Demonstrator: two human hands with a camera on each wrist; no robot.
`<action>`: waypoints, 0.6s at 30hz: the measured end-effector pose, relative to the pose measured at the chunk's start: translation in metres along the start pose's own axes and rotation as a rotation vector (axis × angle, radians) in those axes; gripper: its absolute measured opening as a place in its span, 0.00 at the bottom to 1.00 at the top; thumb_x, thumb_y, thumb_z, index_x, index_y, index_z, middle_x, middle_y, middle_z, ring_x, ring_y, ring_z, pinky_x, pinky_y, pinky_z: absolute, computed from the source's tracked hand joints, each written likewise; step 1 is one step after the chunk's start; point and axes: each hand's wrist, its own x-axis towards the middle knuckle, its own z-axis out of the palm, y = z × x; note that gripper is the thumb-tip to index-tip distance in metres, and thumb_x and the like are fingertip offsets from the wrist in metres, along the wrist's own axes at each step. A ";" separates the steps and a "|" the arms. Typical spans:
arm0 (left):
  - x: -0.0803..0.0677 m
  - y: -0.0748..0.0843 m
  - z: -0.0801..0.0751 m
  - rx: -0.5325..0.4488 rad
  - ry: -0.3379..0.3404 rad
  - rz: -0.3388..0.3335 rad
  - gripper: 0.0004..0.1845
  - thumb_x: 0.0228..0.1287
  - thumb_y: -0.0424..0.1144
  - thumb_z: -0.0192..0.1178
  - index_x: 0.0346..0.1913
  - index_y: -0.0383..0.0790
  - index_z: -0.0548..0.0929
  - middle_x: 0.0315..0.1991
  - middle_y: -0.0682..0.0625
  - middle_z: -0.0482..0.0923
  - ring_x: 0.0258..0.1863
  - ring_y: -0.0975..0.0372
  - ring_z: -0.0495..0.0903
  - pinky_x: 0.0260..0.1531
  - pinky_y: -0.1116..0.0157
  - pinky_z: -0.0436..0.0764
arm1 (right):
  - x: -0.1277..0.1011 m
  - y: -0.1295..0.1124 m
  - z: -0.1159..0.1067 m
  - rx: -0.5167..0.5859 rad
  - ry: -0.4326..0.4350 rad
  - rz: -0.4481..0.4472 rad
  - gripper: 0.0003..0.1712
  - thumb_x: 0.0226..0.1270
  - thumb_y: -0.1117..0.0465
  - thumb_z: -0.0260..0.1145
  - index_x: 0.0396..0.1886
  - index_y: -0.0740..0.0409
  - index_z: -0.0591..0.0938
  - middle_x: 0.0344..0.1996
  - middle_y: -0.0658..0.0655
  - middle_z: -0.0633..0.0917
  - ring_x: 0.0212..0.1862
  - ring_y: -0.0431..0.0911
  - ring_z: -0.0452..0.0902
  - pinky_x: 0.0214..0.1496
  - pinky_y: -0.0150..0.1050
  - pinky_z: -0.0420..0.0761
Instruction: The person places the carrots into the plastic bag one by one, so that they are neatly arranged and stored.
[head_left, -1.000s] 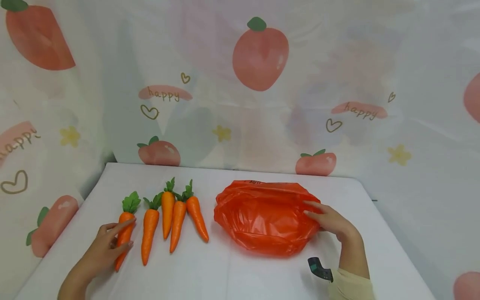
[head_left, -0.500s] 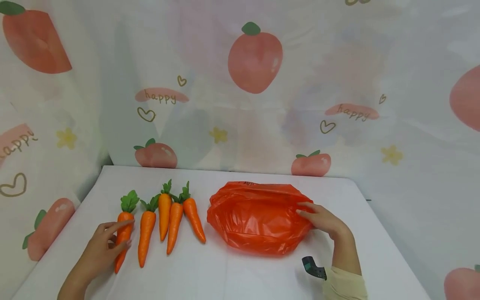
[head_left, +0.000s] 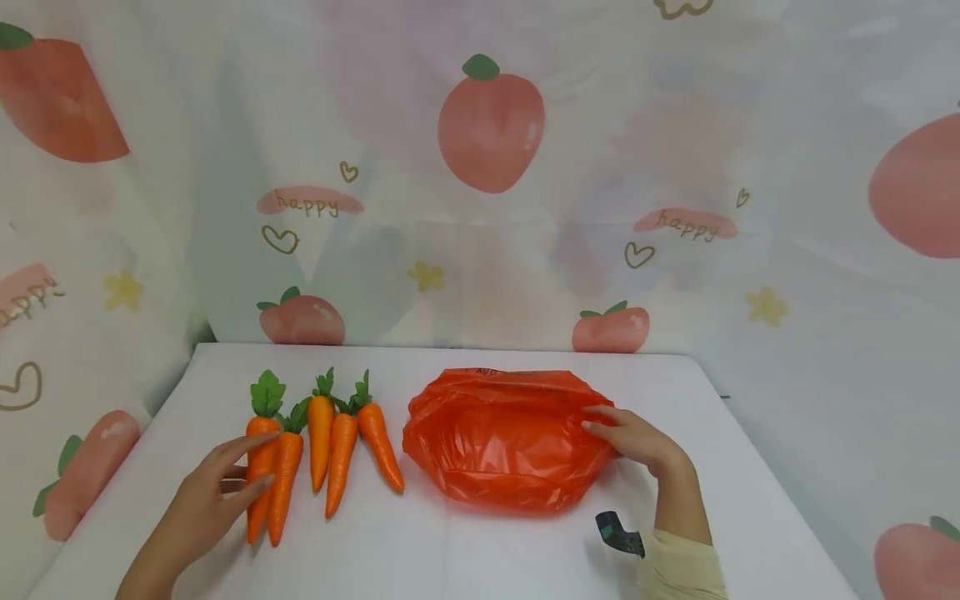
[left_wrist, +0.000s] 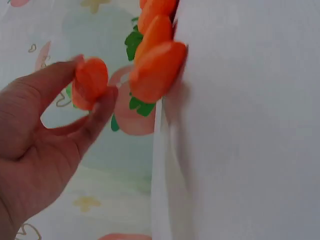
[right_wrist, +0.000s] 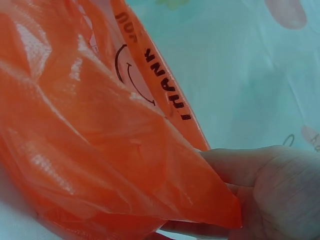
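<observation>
Plainly, we see the right hand (head_left: 633, 439) gripping the red bag (head_left: 498, 442), probably to spread it; left of it, the left hand (head_left: 201, 504) pinches the farthest carrot (head_left: 262, 460).

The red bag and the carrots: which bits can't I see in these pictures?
Head view: part of the leftmost carrot, behind the left hand.
Head view: the red bag's underside, hidden by the bag itself; its printed writing, too small to read.
Left wrist view: the farthest carrots, cut off by the top edge.
Right wrist view: the bag's other side, cut off by the left edge.
</observation>
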 end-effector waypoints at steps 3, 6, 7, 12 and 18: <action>0.003 0.011 0.003 -0.097 -0.012 0.010 0.32 0.69 0.41 0.70 0.73 0.47 0.73 0.70 0.33 0.67 0.51 0.46 0.82 0.44 0.57 0.87 | 0.001 -0.001 0.000 -0.004 0.014 -0.001 0.32 0.78 0.49 0.61 0.72 0.65 0.73 0.62 0.66 0.77 0.57 0.57 0.74 0.56 0.58 0.81; 0.007 0.022 0.006 -0.188 -0.017 0.046 0.31 0.69 0.41 0.71 0.72 0.48 0.74 0.71 0.37 0.68 0.51 0.48 0.82 0.44 0.66 0.85 | 0.001 -0.001 0.001 -0.010 0.024 0.003 0.32 0.78 0.50 0.61 0.72 0.65 0.74 0.62 0.65 0.78 0.57 0.57 0.74 0.57 0.60 0.80; 0.008 0.026 0.007 -0.202 -0.018 0.066 0.31 0.69 0.41 0.71 0.72 0.48 0.74 0.71 0.38 0.67 0.51 0.49 0.81 0.45 0.68 0.84 | 0.001 -0.002 0.001 -0.011 0.025 0.006 0.32 0.78 0.49 0.61 0.72 0.65 0.74 0.62 0.66 0.78 0.57 0.57 0.74 0.57 0.60 0.80; 0.015 0.043 0.012 -0.258 -0.038 0.140 0.29 0.70 0.41 0.70 0.71 0.50 0.75 0.68 0.42 0.69 0.49 0.51 0.81 0.44 0.67 0.84 | 0.002 -0.002 0.002 -0.008 0.035 0.001 0.32 0.78 0.49 0.61 0.72 0.65 0.74 0.61 0.65 0.78 0.56 0.56 0.74 0.56 0.58 0.81; 0.020 0.064 0.020 -0.311 -0.074 0.198 0.27 0.71 0.43 0.68 0.71 0.56 0.76 0.71 0.48 0.67 0.48 0.51 0.80 0.46 0.63 0.84 | 0.000 0.000 0.003 0.000 0.038 0.000 0.32 0.78 0.49 0.62 0.71 0.66 0.74 0.58 0.63 0.80 0.52 0.53 0.76 0.54 0.55 0.83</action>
